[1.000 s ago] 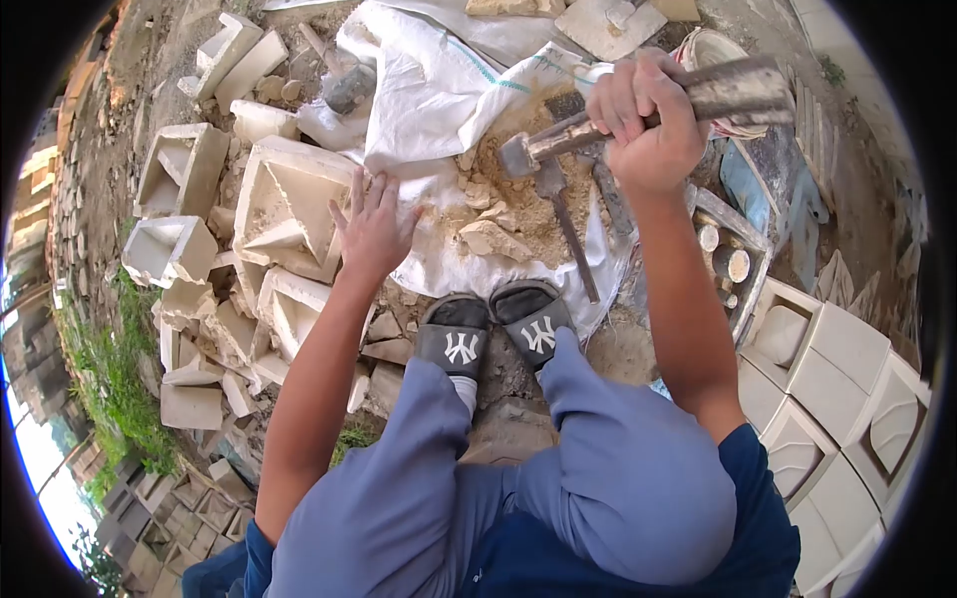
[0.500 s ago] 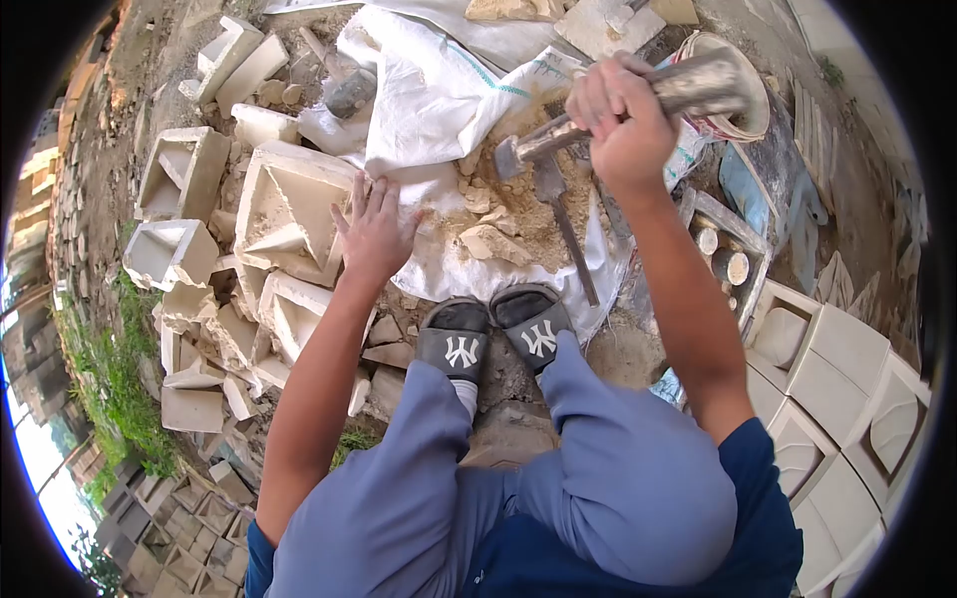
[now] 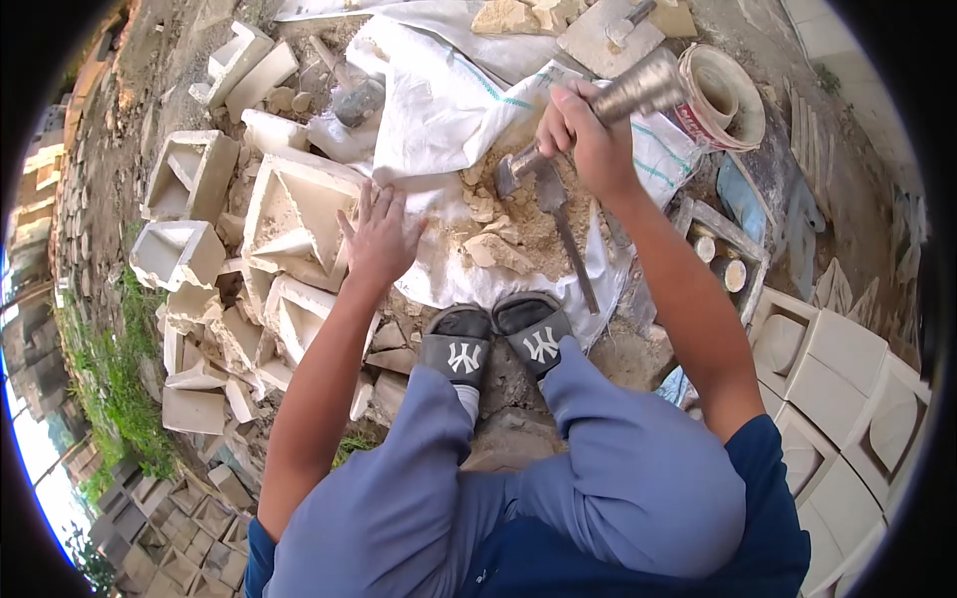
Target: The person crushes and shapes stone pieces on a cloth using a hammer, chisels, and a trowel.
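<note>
My right hand (image 3: 588, 140) is closed around the handle of a hammer (image 3: 648, 85), whose thick, shiny grip end points up to the right. Its small metal head (image 3: 506, 177) is low over crumbled tan rubble (image 3: 493, 249). Beneath it lies another long metal tool (image 3: 571, 249), slanting across the rubble. My left hand (image 3: 379, 234) is spread, fingers apart, by the right edge of a broken cream-coloured mould block (image 3: 299, 219). Its fingertips reach the edge of a white woven sack (image 3: 429, 110).
Broken blocks (image 3: 189, 174) are piled on the left, with a second hammer (image 3: 354, 100) behind them. A bucket (image 3: 743, 100) stands at the upper right. Cast blocks (image 3: 832, 359) are stacked at the lower right. My sandalled feet (image 3: 464, 349) are just below the rubble.
My right hand and the hammer have moved left and slightly down, and the hammer head sits a little lower. My left hand stays spread at almost the same spot.
</note>
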Action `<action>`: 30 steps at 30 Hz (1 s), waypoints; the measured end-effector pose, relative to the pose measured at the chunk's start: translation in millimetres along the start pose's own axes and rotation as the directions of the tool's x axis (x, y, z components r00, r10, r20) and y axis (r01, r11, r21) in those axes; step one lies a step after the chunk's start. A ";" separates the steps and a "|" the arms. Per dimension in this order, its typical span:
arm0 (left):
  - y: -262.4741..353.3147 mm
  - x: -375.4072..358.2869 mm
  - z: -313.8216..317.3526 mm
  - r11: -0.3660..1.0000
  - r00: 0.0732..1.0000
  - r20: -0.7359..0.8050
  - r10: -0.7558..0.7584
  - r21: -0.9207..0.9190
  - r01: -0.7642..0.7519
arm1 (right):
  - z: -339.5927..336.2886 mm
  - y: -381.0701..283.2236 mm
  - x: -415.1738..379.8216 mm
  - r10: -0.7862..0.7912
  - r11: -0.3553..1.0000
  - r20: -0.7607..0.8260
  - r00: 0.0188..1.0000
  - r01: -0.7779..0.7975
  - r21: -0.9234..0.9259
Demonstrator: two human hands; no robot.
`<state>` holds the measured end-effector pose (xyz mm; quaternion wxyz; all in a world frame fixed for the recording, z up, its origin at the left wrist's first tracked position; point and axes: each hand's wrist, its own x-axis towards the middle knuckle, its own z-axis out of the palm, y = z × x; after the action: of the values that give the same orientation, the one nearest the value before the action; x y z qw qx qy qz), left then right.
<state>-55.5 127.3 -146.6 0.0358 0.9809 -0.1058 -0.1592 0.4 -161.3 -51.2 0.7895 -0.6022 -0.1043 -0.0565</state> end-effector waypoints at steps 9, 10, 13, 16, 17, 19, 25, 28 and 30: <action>-12.7 12.8 -78.5 0.728 0.955 -0.280 0.099 -0.633 -0.261 | -22.7 -18.9 -10.4 0.155 0.781 0.028 0.987 -0.105 -0.615; -7.7 11.3 -100.2 0.652 0.926 -0.357 0.126 -0.674 -0.349 | -17.0 -19.2 -14.5 0.178 0.778 0.044 0.983 -0.113 -0.618; 22.6 0.4 -158.4 0.506 0.829 -0.529 0.183 -0.672 -0.541 | 0.9 -25.6 -13.0 0.290 0.694 0.110 0.951 -0.130 -0.709; 59.8 -13.0 -204.5 0.324 0.662 -0.687 0.299 -0.580 -0.748 | 23.1 -30.2 -4.4 0.299 0.555 0.187 0.936 -0.011 -0.832; 67.5 -15.4 -214.0 0.323 0.660 -0.688 0.303 -0.577 -0.750 | 33.7 -39.3 -0.8 0.331 0.490 0.244 0.911 0.056 -0.870; 78.8 -19.7 -224.3 0.448 0.545 -0.739 0.396 -0.362 -0.817 | 42.0 -31.6 -5.7 0.181 0.403 0.356 0.917 0.261 -0.877; 72.8 -20.1 -204.9 0.538 0.733 -0.670 0.117 -0.578 -0.614 | 30.4 -26.7 -6.0 0.232 0.576 0.295 0.927 0.113 -0.810; 66.0 -21.6 -201.4 0.540 0.734 -0.679 0.021 -0.610 -0.580 | -25.6 4.5 -43.6 0.446 0.424 -0.129 0.886 -0.336 -0.841; 64.8 -24.1 -201.6 0.574 0.724 -0.688 0.058 -0.570 -0.587 | -51.4 28.8 -92.7 0.656 0.008 -0.275 0.703 -0.371 -0.929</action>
<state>-26.1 76.7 58.3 0.5045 0.8278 -0.2006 0.1413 -78.6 -206.4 -112.8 0.1990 -0.9412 0.0881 0.2585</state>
